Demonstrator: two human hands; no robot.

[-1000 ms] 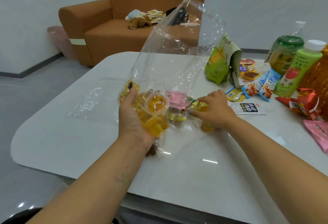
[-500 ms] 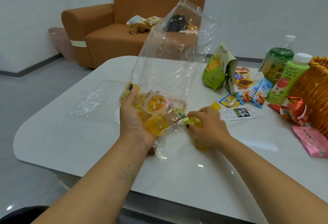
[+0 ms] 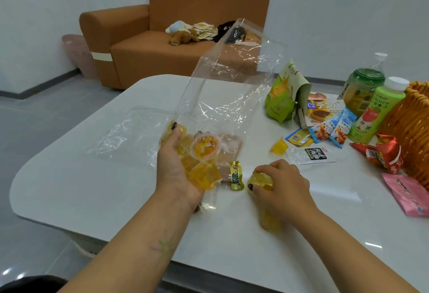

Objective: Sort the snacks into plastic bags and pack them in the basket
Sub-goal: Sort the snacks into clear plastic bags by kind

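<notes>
The left hand (image 3: 178, 167) gripped the bottom of a clear plastic bag (image 3: 222, 97), fingers curled round the jelly cups (image 3: 204, 153) inside, the bag's open mouth rising beyond it. Just right of that hand a small gold packet (image 3: 236, 175) lay on the worktop (image 3: 92, 190). The right hand (image 3: 278, 185) was curled over what looked like a yellow jelly cup (image 3: 261, 182). Further right stood the basket (image 3: 408, 127), amid loose snacks.

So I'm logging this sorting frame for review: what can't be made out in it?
- Woven wicker basket: head view, cut off by the right edge; inside unseen.
- Yellow jelly cup: mostly covered by the right hand.
- Clear plastic bag: lower contents hidden behind the left hand.
</notes>
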